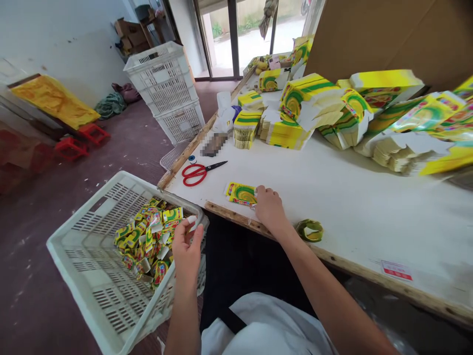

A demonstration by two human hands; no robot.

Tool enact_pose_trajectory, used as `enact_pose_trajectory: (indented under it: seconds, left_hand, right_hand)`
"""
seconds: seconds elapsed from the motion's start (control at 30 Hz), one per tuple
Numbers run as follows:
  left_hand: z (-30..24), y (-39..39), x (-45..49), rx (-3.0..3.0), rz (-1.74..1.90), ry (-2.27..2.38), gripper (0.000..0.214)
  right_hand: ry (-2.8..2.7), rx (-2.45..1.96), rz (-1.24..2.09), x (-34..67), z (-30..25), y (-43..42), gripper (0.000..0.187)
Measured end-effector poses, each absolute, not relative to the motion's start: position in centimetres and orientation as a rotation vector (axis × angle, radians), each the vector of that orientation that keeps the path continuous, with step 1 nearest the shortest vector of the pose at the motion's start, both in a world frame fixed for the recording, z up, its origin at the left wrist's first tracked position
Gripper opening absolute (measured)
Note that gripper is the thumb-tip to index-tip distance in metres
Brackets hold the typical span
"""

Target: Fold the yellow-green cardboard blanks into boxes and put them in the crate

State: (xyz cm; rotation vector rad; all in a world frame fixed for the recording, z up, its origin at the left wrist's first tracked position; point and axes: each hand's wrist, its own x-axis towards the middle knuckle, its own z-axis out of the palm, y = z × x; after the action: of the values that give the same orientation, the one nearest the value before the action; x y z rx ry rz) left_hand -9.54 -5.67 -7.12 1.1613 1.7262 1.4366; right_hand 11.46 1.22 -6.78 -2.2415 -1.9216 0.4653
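Observation:
On the white table, a small flat yellow and green printed carton (240,193) lies near the front edge. My right hand (269,204) has its fingers curled over the carton's right end; the fingertips are partly hidden. My left hand (187,246) hovers at the near rim of a white plastic crate (125,178), thumb and fingers apart, with something white around a fingertip. Inside the crate is a heap of folded small yellow and green cartons (150,236). Just right of my right forearm sits a yellow-green ring-shaped roll (310,230).
Red-handled scissors (195,174) lie left of the carton, beside a small blue round item (192,159). Stacks of flat printed cartons (291,133) line the table's far side. A wooden strip (236,216) edges the table. White crates (177,98) stand stacked on the floor.

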Motion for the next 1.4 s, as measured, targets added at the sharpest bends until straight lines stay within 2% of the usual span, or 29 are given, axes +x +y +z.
enact_pose_trajectory:
  seconds: [0.27, 0.5, 0.9, 1.07, 1.23, 1.4]
  left_hand:
    - [-7.2, -6.4, -9.4, 1.17, 1.41, 1.689, 0.034]
    - [-7.2, -6.6, -9.2, 1.147, 1.38, 1.669, 0.033]
    - [-7.6, -6.3, -7.9, 1.058, 1.346, 1.574, 0.036]
    - [-7.7, -6.5, -6.5, 1.018, 1.257, 1.404, 0.04]
    - [-6.2, -6.1, -4.4, 0.871, 1.474, 1.038, 0.059]
    - [-3.6, -5.6, -3.3, 0.795, 1.648, 0.987, 0.043]
  right_hand:
    - [-1.99, -2.264, 0.469, 11.7, -6.4, 1.7, 0.028]
    - [-1.947, -2.287, 0.441, 11.7, -6.3, 1.8, 0.036]
    - [-1.779, -2.096, 0.57, 11.7, -7.2, 1.3, 0.026]
    - [-1.657, -1.886, 0.686, 12.3, -6.1, 0.1, 0.02]
    - [-1.572, -1.274, 1.148, 10.2, -5.1, -3.6, 0.017]
    - [-1.47, -1.053, 1.287, 7.7, -4.8, -6.6, 0.015]
